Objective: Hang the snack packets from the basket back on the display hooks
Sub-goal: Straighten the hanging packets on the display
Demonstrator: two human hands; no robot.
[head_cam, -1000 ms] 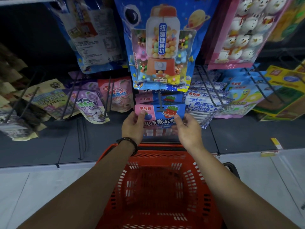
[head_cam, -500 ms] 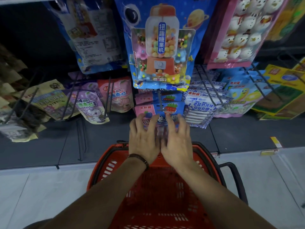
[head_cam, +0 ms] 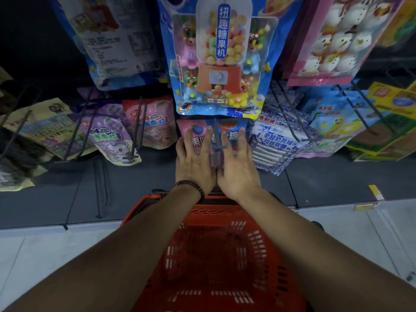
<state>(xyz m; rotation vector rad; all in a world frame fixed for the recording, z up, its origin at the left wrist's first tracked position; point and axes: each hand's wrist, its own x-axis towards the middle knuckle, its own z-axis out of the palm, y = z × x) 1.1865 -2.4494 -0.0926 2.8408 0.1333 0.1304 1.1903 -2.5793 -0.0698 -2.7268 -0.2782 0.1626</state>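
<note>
Hands: your left hand (head_cam: 194,164), right hand (head_cam: 237,164) spread flat on packet (head_cam: 198,131).
Risk: uneven push slips it off hook (head_cam: 217,137) between them.

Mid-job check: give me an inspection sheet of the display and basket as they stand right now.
Surface: dark shelf base under the hooks; pale floor in front.
Job's things: pink-blue packet on the centre hook; red basket below, no packet seen in its visible part.
Clutter: yellow tag at the shelf edge.
Hands: left hand and right hand press flat on the packet, fingers straight.
Cables: nothing seen.
Surroundings: gumball pack above; snowman pack upper right; purple packet left; white-blue packets right.
</note>
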